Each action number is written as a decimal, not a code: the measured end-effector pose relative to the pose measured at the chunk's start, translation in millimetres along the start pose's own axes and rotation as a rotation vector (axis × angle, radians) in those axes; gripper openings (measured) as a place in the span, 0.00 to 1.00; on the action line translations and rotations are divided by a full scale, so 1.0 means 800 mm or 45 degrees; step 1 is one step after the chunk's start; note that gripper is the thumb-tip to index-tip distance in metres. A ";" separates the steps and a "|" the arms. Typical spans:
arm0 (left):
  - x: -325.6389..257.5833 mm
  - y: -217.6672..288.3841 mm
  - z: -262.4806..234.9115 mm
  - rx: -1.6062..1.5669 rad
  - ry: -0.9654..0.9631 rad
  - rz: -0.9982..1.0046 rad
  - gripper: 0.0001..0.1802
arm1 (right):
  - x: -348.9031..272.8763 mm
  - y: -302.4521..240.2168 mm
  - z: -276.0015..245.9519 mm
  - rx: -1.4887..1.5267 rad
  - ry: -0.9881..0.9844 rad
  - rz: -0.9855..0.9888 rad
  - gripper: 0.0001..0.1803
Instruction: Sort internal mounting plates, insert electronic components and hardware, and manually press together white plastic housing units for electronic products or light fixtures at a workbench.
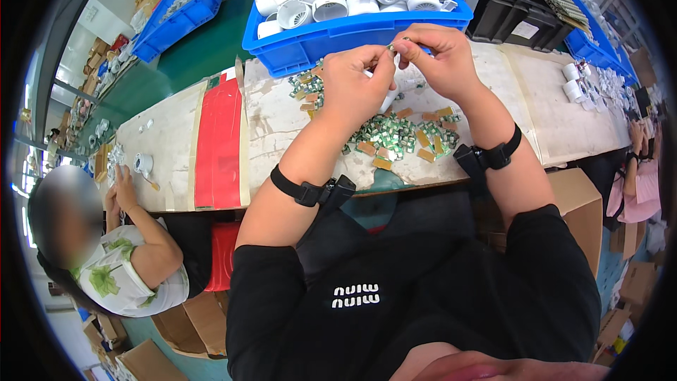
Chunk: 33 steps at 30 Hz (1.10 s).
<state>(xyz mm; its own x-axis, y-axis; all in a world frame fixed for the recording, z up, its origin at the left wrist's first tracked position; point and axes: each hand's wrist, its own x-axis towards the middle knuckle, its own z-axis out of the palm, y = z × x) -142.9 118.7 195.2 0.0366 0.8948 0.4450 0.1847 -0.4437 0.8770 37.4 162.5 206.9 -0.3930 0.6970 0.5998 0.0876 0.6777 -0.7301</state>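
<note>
Two hands, left hand [356,77] and right hand [437,56], are being pinched together on a tiny green part [392,48] above the workbench's [169,141] far edge; it could be dropped into the pile of green parts [395,137] if grip loosens.

1. My hands [352,81] [441,56] are hard against the blue bin [352,35]; it blocks going forward.
2. Chip pile [402,137] clutters the bench below them.
3. Bare bench [557,120] to my right is passable.
4. Red tape strip [220,144] area on my left is open too.
</note>
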 end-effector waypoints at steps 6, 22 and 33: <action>0.010 0.001 -0.029 0.484 0.109 0.361 0.05 | 0.002 0.022 0.008 -0.155 -0.014 -0.174 0.08; -0.125 -0.121 -0.348 2.083 0.565 -0.452 0.40 | -0.223 0.103 -0.453 -2.167 0.113 1.132 0.40; 0.087 0.005 -0.128 1.524 0.487 0.590 0.20 | -0.090 0.007 -0.293 -0.869 0.425 0.227 0.36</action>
<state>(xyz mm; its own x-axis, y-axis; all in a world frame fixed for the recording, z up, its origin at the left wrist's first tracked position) -239.9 174.0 248.6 0.0906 0.5176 0.8508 0.9779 -0.2079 0.0223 280.5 170.7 236.5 -0.0335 0.7692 0.6381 0.7099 0.4677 -0.5266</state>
